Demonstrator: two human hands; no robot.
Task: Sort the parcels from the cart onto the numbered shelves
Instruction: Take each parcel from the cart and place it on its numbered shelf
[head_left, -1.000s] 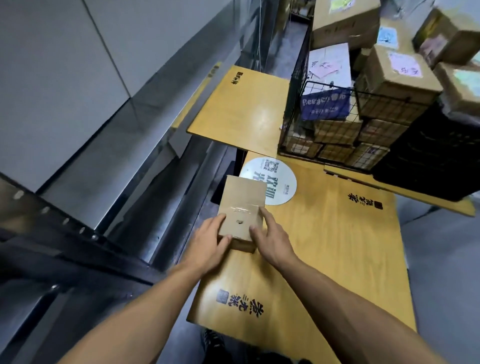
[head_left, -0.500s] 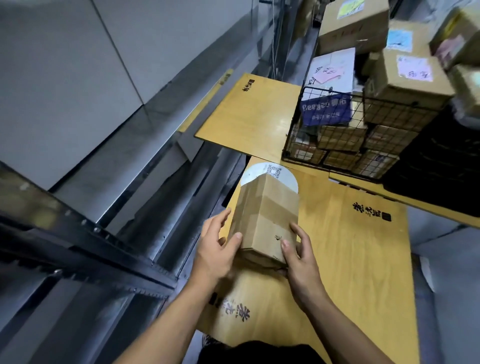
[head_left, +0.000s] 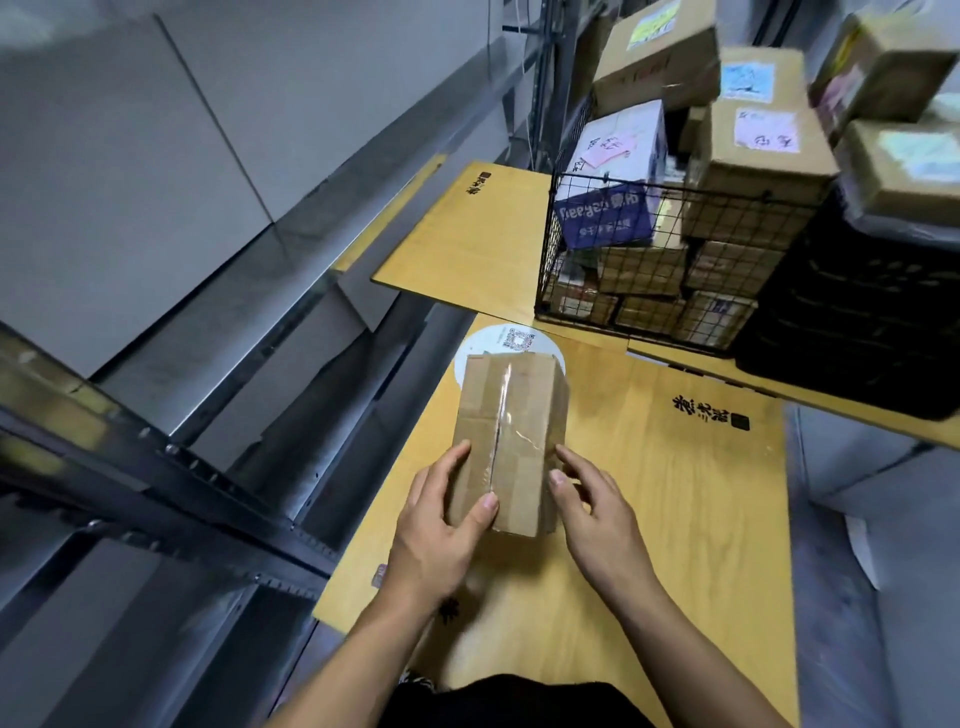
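A small brown cardboard parcel (head_left: 511, 426) with a clear tape seam along its top is held over the yellow wooden table (head_left: 675, 519). My left hand (head_left: 441, 525) grips its near left corner, thumb on top. My right hand (head_left: 597, 514) rests against the parcel's near right side with fingers spread. A wire cart (head_left: 649, 270) at the upper right holds several taped parcels, some with coloured labels. Grey metal shelving (head_left: 171, 467) runs along the left.
A round white sticker with a QR code (head_left: 514, 338) lies on the table just beyond the parcel. A second yellow board (head_left: 478, 239) sits further back. A black crate (head_left: 872, 322) stands right of the cart. Grey floor shows at the right.
The parcel has been turned so its taped seam faces up, and it now lies lengthwise away from me. Both hands shifted along its near end. The camera moved closer.
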